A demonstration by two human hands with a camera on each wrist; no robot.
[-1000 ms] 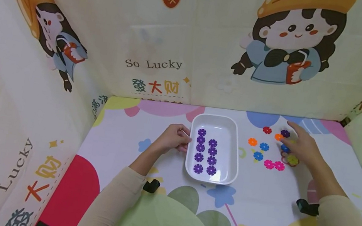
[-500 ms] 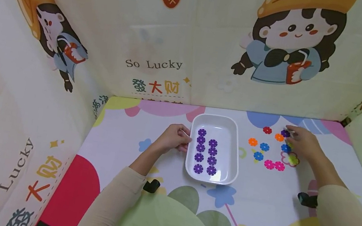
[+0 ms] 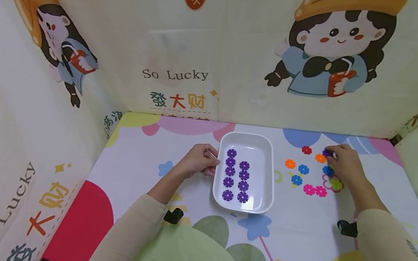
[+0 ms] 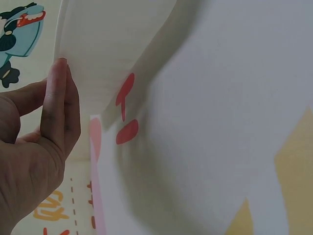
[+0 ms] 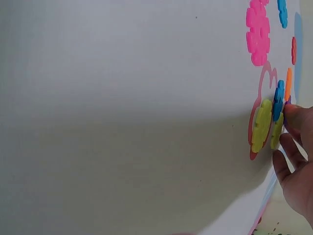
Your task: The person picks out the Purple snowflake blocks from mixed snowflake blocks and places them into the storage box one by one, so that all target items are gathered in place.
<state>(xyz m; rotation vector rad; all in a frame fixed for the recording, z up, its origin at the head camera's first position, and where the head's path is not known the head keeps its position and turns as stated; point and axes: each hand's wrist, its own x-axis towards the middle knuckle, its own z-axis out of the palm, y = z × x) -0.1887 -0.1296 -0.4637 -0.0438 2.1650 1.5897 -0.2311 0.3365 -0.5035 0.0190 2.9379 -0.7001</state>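
A white rectangular tray [image 3: 260, 192] holds several purple flower-shaped discs [image 3: 243, 175] in two columns. At its left side my left hand [image 3: 199, 160] grips the rim between thumb and fingers. In the left wrist view the fingertips of that hand [image 4: 49, 122] are right at the tray's edge [image 4: 93, 58]. Over on the right, my right hand [image 3: 346, 162] pinches a purple flower-shaped disc [image 3: 326, 152], mostly covered by the fingers. Close by its fingers lie a blue disc [image 5: 279, 100] and a yellow-green disc [image 5: 261, 126], seen edge-on in the right wrist view.
Loose flower discs lie right of the tray: red [image 3: 306, 150], orange [image 3: 290, 164], blue [image 3: 303, 169] and a pink pair [image 3: 315, 190]. A patterned cloth [image 3: 174, 251] covers the table. Printed cloth walls [image 3: 243, 63] rise behind and at both sides.
My right hand has come in over the purple disc at the back right, and its spread fingers have closed round it. The left hand stays at the tray's rim.
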